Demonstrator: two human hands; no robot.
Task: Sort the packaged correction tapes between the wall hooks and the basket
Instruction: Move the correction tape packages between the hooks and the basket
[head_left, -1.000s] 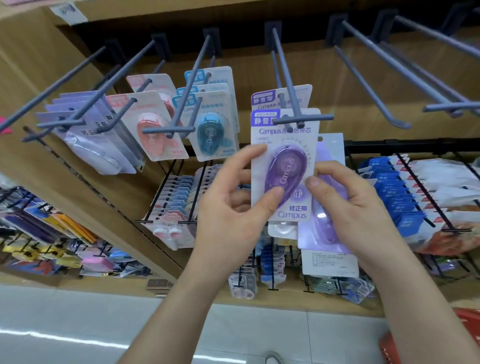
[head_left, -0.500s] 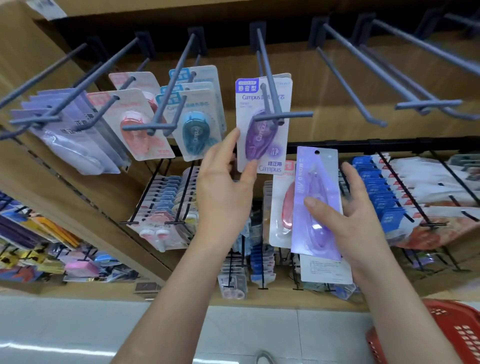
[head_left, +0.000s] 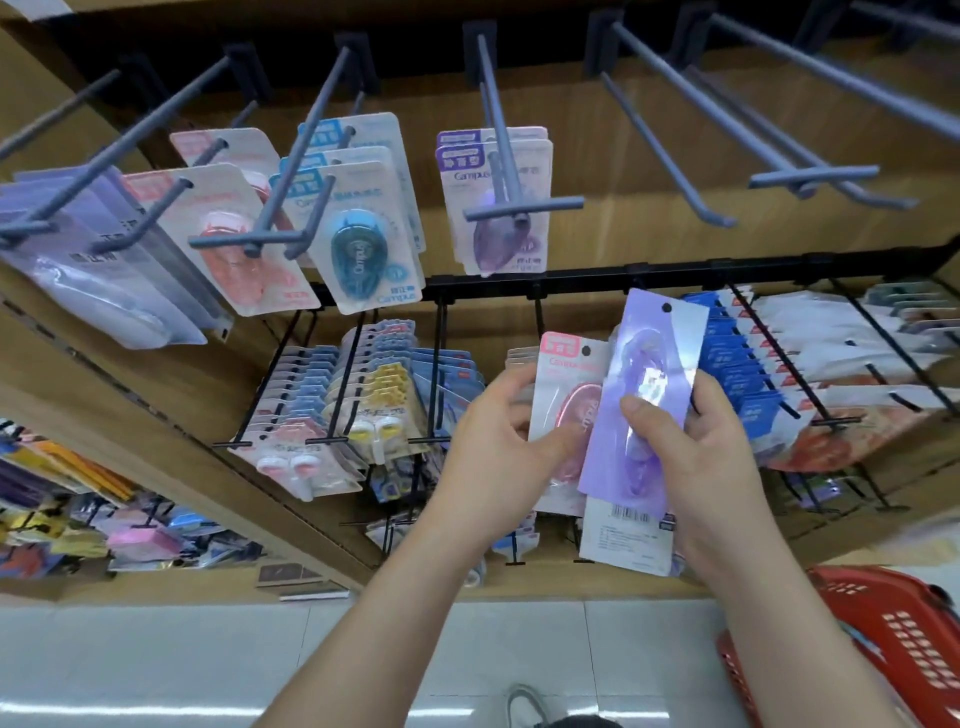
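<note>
Head view: right grip (head_left: 711, 457) clamped on lilac pack (head_left: 649, 384) (more behind), left grip (head_left: 498, 441) pinching pink pack (head_left: 563, 395) beside it, mid-sort. Next, likely: thread hole onto far-left pink hook (head_left: 150, 210); basket (head_left: 893, 639) near right.

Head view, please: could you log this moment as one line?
left hand pinches pink pack | right hand holds purple pack | basket at lower right

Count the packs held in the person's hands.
3 visible: a pink pack at left, pinched by the left hand; a purple pack in front, gripped by the right hand; a barcode-backed pack behind it, lower. Others may be hidden.
</note>
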